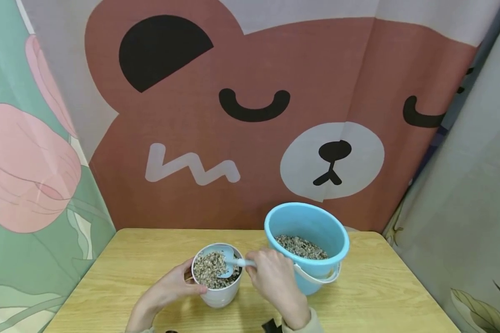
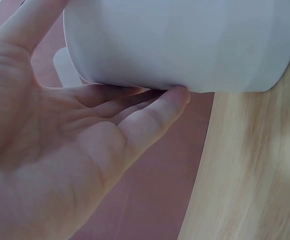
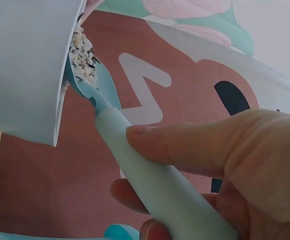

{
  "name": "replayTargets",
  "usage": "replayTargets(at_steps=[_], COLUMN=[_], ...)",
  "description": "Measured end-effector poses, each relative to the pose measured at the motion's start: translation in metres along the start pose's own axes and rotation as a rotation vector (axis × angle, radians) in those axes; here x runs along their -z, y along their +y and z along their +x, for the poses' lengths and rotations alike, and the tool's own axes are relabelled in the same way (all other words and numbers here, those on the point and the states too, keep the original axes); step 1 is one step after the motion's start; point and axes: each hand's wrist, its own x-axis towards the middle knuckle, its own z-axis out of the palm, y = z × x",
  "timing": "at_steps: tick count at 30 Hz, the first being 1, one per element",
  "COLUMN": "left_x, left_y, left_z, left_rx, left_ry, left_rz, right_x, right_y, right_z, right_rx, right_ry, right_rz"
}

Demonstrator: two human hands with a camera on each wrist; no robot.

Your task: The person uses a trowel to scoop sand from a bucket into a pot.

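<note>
Blue scoop (image 1: 233, 262) carries grainy mix (image 1: 208, 268) at white pot's (image 1: 221, 297) mouth, just left of right hand (image 1: 275, 275), which grips the handle (image 3: 145, 170): likely light, stiff, best held there. Left hand (image 1: 177, 281) clasps pot between thumb and fingers; probably slippery.

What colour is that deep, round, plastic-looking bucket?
The deep, round bucket is light blue, clearest in the head view.

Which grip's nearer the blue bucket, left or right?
Right. The right grip, holding the scoop, is close by the blue bucket, on its left; the left grip is farther, beyond the white pot.
</note>
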Motion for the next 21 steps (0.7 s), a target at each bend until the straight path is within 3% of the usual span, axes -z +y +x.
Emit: replayTargets(at_steps=[8, 21], left_x=[0.0006, 0.0004], left_y=[-0.0003, 0.0004], left_z=[-0.0005, -0.0007], left_rx=[-0.018, -0.035], left_ry=[-0.02, -0.025], left_rz=[-0.015, -0.011], right_x=[0.0033, 0.0092], right_y=[0.0025, 0.0069], right_z=[0.0003, -0.0019], right_rx=[0.032, 0.034], right_ry=[-0.017, 0.024], right_rz=[0.014, -0.005])
